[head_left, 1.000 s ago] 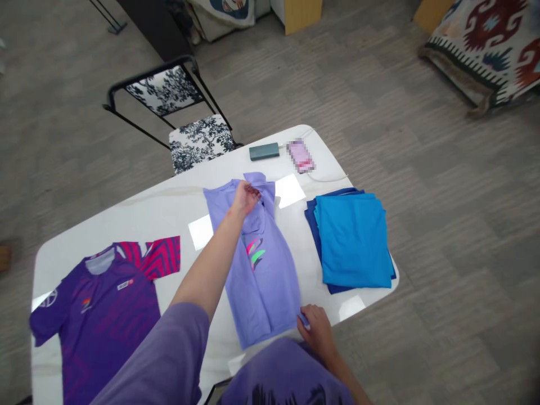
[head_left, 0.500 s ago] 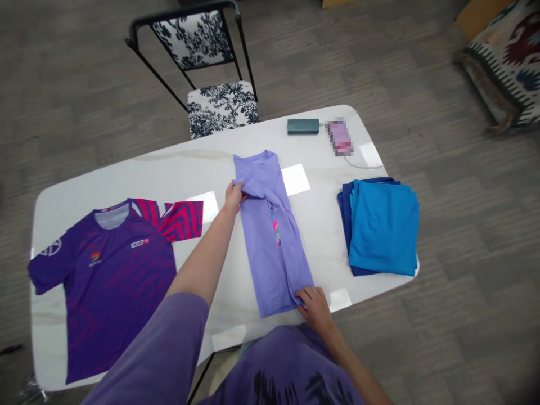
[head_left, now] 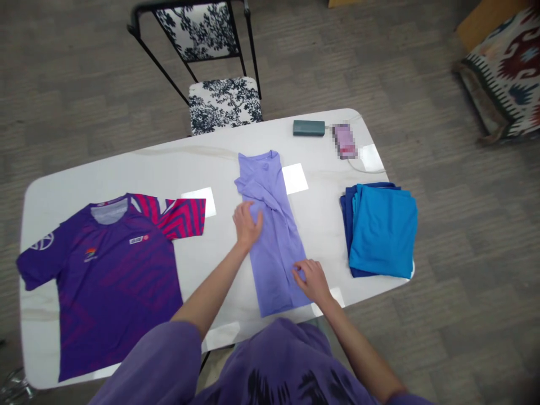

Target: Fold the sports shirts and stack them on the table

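Note:
A lilac shirt (head_left: 274, 236), folded into a long narrow strip, lies in the middle of the white table (head_left: 169, 174). My left hand (head_left: 247, 223) rests flat on its left edge about halfway up, fingers spread. Lower down, my right hand (head_left: 309, 278) presses on the strip's right edge, fingers spread on the cloth. Neither hand grips the fabric.
A dark purple jersey with pink striped sleeves (head_left: 101, 270) is spread flat at the left. A stack of folded blue shirts (head_left: 382, 228) sits at the right edge. A teal power bank (head_left: 309, 127) and a phone (head_left: 345, 140) lie at the far side. A patterned chair (head_left: 219, 95) stands behind the table.
My left hand let go of the shirt's upper fold and slid down to the middle. My right hand moved up from the bottom corner onto the cloth. The strip is now narrower and flatter.

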### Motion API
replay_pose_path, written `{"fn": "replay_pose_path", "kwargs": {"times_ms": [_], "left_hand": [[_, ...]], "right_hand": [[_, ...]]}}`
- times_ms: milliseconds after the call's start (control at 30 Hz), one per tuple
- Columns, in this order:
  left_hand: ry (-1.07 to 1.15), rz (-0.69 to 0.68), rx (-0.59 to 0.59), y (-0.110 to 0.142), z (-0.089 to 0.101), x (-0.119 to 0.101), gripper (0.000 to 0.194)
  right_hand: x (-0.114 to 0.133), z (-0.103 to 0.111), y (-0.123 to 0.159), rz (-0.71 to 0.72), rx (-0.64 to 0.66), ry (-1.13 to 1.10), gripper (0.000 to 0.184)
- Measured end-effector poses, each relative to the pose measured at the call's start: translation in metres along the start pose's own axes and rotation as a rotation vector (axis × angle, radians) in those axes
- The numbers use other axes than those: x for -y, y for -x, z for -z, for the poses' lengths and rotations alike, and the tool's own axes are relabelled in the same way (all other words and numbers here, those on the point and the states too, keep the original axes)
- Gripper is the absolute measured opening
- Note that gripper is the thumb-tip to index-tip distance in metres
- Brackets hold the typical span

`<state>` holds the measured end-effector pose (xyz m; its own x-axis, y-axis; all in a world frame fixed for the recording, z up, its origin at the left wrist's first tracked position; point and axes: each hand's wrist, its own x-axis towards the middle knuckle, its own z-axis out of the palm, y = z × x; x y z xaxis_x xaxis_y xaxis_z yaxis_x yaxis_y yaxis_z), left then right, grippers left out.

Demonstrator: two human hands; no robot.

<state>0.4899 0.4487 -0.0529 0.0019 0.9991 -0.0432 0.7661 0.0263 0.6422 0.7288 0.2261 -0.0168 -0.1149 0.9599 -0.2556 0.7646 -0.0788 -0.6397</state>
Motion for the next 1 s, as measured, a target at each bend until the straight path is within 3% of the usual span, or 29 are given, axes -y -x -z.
{"fn": "replay_pose_path", "kwargs": {"times_ms": [67, 133, 233, 300, 367, 433, 533, 600, 667, 800, 900, 1000], "left_hand": [[-0.050, -0.061, 0.110, 0.059, -0.007, -0.002, 0.053], [-0.091, -0.041, 0.146, 0.100, -0.012, 0.006, 0.053], [-0.117, 0.025, 0.144, 0.125, -0.010, 0.033, 0.057], [-0.116, 0.067, 0.138, 0.126, -0.004, 0.055, 0.059], [-0.123, 0.106, 0.131, 0.123, 0.003, 0.073, 0.062], [-0.148, 0.115, 0.138, 0.121, 0.007, 0.085, 0.066], [-0.197, 0.056, 0.164, 0.121, 0.008, 0.094, 0.076], [-0.222, 0.007, 0.167, 0.122, 0.006, 0.097, 0.080], [-0.238, -0.025, 0.149, 0.122, 0.004, 0.098, 0.080], [-0.267, -0.049, 0.086, 0.120, 0.002, 0.102, 0.078], [-0.284, -0.060, 0.077, 0.119, 0.003, 0.106, 0.076], [-0.289, -0.056, 0.095, 0.118, 0.004, 0.108, 0.077]], "right_hand": [[0.001, 0.012, -0.059, 0.009, -0.048, 0.009, 0.026], [0.004, 0.018, -0.120, 0.005, -0.063, 0.041, 0.033], [0.011, 0.016, -0.197, -0.045, -0.072, 0.153, 0.045], [0.019, 0.009, -0.227, -0.082, -0.062, 0.225, 0.042], [0.028, 0.001, -0.239, -0.063, -0.023, 0.283, 0.029], [0.037, -0.007, -0.237, 0.073, 0.060, 0.330, 0.022], [0.044, -0.013, -0.233, 0.397, 0.255, 0.308, 0.025], [0.042, -0.009, -0.245, 0.446, 0.286, 0.219, 0.029], [0.036, 0.001, -0.277, 0.328, 0.163, 0.118, 0.032], [0.025, 0.032, -0.380, 0.174, -0.083, 0.046, 0.037], [0.020, 0.053, -0.452, 0.178, -0.050, 0.158, 0.035], [0.012, 0.066, -0.496, 0.213, 0.106, 0.276, 0.020]]}}
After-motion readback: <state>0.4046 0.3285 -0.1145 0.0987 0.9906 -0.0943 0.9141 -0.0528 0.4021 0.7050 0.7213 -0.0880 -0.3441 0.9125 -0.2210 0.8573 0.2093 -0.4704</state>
